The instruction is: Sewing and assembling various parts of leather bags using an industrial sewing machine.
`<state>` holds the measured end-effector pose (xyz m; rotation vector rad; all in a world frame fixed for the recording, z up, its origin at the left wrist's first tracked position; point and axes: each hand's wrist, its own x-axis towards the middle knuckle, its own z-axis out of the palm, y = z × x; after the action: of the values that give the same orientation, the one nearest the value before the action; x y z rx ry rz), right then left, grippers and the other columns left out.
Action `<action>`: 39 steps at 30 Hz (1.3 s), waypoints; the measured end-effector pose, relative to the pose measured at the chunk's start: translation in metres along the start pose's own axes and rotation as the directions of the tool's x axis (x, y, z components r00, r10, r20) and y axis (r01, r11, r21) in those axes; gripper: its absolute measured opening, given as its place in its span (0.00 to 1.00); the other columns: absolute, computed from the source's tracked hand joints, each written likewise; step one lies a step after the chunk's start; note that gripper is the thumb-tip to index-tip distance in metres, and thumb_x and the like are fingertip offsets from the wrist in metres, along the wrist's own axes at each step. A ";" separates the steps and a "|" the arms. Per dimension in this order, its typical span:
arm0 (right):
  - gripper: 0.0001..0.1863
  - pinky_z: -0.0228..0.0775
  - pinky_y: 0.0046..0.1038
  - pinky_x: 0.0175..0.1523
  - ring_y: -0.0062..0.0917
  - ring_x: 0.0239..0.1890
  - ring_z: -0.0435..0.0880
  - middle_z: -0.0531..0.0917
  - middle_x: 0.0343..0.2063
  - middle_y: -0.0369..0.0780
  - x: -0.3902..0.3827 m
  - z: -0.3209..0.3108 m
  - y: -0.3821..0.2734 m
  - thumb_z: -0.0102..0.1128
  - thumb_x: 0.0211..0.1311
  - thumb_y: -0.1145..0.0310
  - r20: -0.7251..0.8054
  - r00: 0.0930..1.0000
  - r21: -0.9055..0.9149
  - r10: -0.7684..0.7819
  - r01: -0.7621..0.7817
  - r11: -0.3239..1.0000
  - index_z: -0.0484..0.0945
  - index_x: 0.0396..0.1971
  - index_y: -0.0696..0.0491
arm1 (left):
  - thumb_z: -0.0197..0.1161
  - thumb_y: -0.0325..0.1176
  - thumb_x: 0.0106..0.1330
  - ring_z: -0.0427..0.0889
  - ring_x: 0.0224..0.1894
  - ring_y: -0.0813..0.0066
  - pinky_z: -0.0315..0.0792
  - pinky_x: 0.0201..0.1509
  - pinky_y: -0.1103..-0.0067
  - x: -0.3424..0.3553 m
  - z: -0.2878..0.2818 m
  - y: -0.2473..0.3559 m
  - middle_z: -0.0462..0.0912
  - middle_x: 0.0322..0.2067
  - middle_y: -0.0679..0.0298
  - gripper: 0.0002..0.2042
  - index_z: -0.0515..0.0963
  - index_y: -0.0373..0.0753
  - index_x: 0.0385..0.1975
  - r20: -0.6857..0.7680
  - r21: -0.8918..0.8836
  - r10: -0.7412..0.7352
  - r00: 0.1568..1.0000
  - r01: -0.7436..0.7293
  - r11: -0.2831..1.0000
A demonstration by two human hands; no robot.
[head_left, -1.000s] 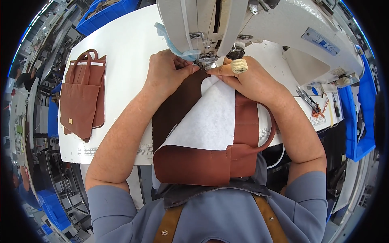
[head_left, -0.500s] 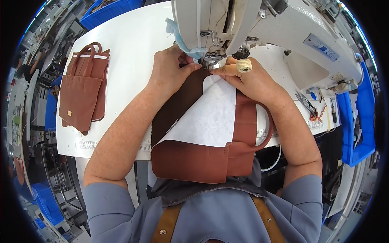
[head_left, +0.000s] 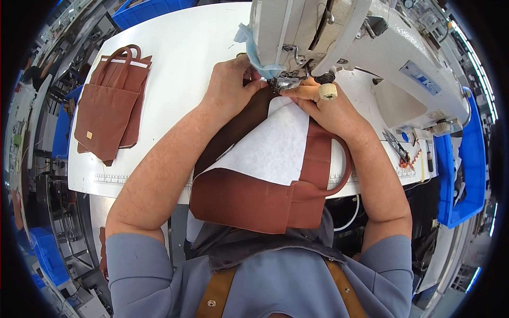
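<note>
My left hand has its fingers bent closed at the edge of dark brown lining, just left of the sewing machine's needle and presser foot. My right hand pinches the workpiece at the white backing's top corner, right of the foot, its fingertips partly behind a cream knob. The workpiece's reddish-brown leather panel, with a looped handle, hangs toward my lap over the table's front edge. A light blue strip is on the machine head above my left hand.
Brown leather bag pieces with handles lie on the white table at left. Scissors and small tools lie at right. Blue bins stand at back and right. Work benches and another person are at far left.
The view has shifted and turned slightly, moving the machine rightward and the table's front edge upward in the picture. Both hands remain closed at the presser foot, with little visible change in the workpiece.
</note>
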<state>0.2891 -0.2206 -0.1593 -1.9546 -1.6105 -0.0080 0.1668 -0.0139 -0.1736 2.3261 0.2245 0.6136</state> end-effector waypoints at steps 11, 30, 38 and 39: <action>0.09 0.77 0.36 0.42 0.39 0.34 0.85 0.87 0.32 0.44 0.001 -0.004 -0.006 0.64 0.64 0.71 0.026 0.998 0.041 0.060 -0.061 0.997 0.88 0.42 0.48 | 0.71 0.32 0.51 0.80 0.25 0.65 0.74 0.32 0.72 -0.010 -0.008 0.010 0.81 0.22 0.61 0.08 0.80 0.36 0.21 -0.030 0.090 0.226 0.974 -0.223 0.971; 0.11 0.79 0.35 0.46 0.41 0.37 0.87 0.87 0.31 0.46 -0.006 0.000 -0.025 0.61 0.61 0.72 0.060 0.994 0.104 -0.092 0.085 0.991 0.88 0.42 0.52 | 0.71 0.34 0.58 0.80 0.31 0.62 0.72 0.34 0.68 -0.047 -0.033 0.023 0.80 0.31 0.60 0.11 0.75 0.38 0.29 0.257 0.239 0.245 0.935 -0.307 0.921; 0.07 0.71 0.23 0.37 0.19 0.27 0.78 0.81 0.22 0.36 -0.012 0.004 -0.049 0.62 0.66 0.71 0.166 0.983 0.498 0.079 -0.153 0.854 0.82 0.41 0.57 | 0.66 0.52 0.67 0.68 0.69 0.55 0.61 0.73 0.65 -0.099 -0.088 0.011 0.73 0.63 0.52 0.30 0.74 0.35 0.59 0.137 0.337 0.033 0.990 -0.078 0.938; 0.07 0.69 0.22 0.35 0.15 0.26 0.75 0.80 0.22 0.34 -0.012 0.007 -0.050 0.63 0.67 0.71 0.141 0.987 0.576 0.076 -0.144 0.805 0.80 0.40 0.57 | 0.66 0.52 0.67 0.68 0.69 0.55 0.61 0.73 0.65 -0.099 -0.088 0.011 0.73 0.63 0.52 0.30 0.74 0.35 0.59 0.134 0.342 0.036 0.990 -0.080 0.936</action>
<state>0.2388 -0.2241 -0.1476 -1.5675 -1.3443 0.5908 0.0377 -0.0016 -0.1463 2.7116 0.2200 0.4826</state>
